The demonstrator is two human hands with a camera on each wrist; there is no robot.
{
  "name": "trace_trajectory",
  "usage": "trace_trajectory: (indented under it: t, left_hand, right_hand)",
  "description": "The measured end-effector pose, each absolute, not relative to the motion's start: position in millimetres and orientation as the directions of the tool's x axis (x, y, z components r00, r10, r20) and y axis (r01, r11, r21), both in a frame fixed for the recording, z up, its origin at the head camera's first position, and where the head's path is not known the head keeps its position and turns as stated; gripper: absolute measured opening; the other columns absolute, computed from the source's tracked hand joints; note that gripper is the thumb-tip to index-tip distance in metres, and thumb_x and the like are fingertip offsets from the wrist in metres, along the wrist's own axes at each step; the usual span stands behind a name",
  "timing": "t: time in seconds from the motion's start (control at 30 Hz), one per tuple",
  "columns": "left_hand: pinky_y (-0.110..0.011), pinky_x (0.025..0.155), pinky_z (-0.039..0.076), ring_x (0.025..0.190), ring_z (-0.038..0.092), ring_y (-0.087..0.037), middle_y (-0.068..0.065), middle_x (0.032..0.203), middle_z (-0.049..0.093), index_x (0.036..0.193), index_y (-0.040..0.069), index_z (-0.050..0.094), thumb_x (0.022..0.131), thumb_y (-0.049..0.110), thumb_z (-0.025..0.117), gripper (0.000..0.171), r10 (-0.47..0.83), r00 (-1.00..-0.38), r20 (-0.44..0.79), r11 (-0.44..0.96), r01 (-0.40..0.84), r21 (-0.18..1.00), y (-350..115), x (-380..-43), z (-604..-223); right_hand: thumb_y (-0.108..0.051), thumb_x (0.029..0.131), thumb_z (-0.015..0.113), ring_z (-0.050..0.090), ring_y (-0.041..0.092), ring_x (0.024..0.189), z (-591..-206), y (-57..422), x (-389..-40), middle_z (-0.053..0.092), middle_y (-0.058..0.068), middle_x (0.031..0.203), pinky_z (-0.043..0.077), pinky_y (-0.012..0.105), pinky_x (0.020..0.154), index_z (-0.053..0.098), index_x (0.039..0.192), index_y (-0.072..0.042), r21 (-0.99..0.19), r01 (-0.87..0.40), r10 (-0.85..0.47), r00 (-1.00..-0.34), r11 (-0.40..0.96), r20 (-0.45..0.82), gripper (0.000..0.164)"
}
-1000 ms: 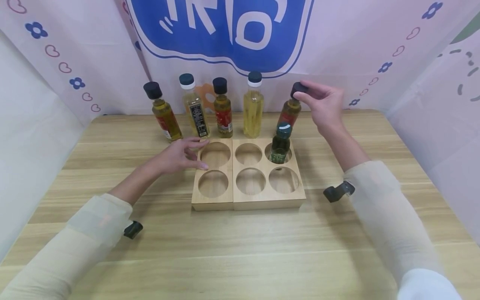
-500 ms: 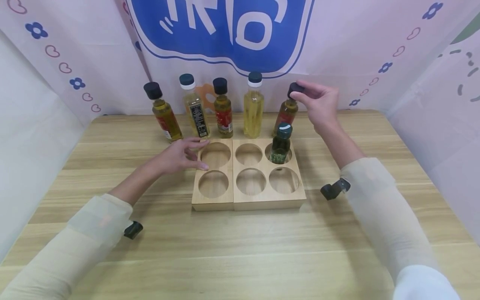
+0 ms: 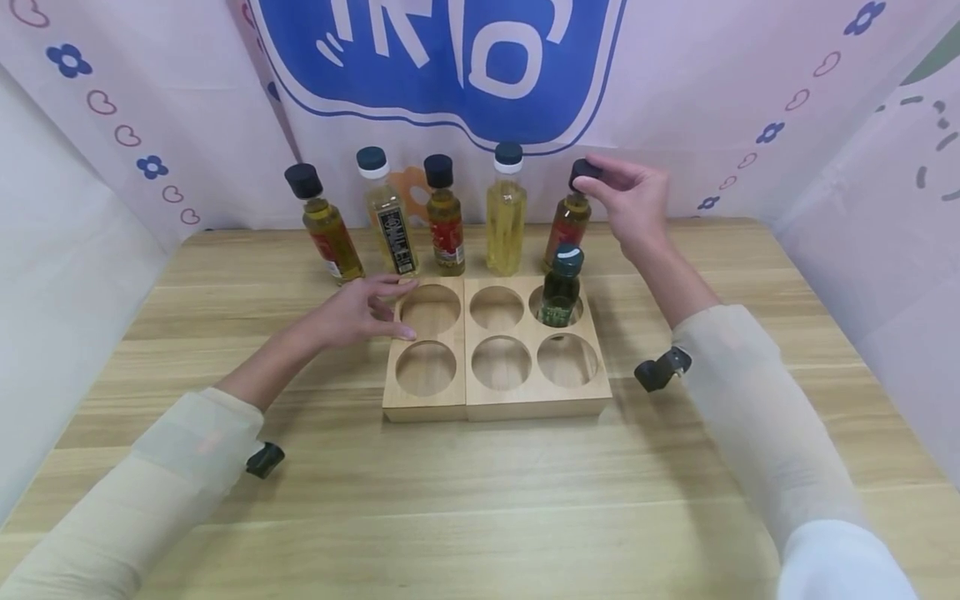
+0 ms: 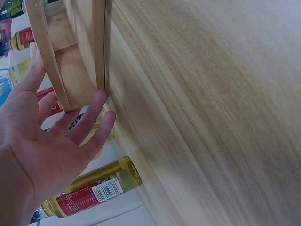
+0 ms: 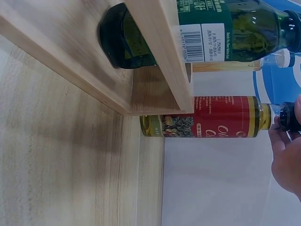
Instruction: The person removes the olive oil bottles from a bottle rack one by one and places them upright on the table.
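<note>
My right hand (image 3: 633, 200) pinches the black cap of a red-labelled olive oil bottle (image 5: 221, 117), behind the rack's right end in the head view. Whether its base touches the table, I cannot tell. Spread over the left end of the wooden rack (image 3: 540, 408), my left hand (image 3: 360, 310) touches it with thumb and fingers extended, as the left wrist view shows. A dark green bottle (image 3: 561, 292) stands in the rack's back right hole.
Along the back stand a red-labelled bottle (image 3: 330, 242), a black-labelled one (image 3: 393, 229), another red-labelled bottle (image 3: 447, 233) and a pale yellow oil bottle (image 3: 506, 225). Behind them hangs a white cloth with a blue sign (image 3: 442, 92). All stand on a wooden table (image 3: 465, 508).
My right hand and the olive oil bottle have moved left, closer behind the dark green bottle. The left hand and the rack have stayed in place.
</note>
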State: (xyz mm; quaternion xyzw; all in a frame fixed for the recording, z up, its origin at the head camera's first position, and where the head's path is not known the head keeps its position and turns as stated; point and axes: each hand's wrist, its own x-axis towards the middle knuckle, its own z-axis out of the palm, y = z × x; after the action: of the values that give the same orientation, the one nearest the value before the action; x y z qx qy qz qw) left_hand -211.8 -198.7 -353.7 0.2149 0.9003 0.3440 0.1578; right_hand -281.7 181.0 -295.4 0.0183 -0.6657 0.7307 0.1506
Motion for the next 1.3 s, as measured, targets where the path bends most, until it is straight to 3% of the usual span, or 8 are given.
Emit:
trace_trajectory:
  t: [0.5,1.3]
  left_hand:
    - [-0.052,0.102,0.056,0.117,0.067,-0.043,-0.032,0.165,0.024,0.157,0.008,0.043,0.089,0.024,0.084,0.082,0.499,-0.855,-0.14,0.667,0.276,0.692,-199,-212,-354]
    - [-0.05,0.099,0.058,0.116,0.068,-0.041,-0.031,0.166,0.023,0.157,0.008,0.042,0.089,0.024,0.084,0.081,0.493,-0.857,-0.15,0.671,0.264,0.693,-199,-211,-352]
  right_hand:
    - [0.008,0.082,0.084,0.074,0.017,0.106,-296,175,-289,0.074,0.016,0.123,0.059,0.028,0.096,0.073,0.119,0.006,-0.959,-0.275,0.164,-0.951,-0.071,0.261,0.039]
    - [0.012,0.083,0.081,0.074,0.014,0.095,-299,177,-292,0.077,0.01,0.112,0.06,0.026,0.091,0.074,0.115,0.007,-0.933,-0.339,0.109,-0.939,-0.122,0.327,0.033]
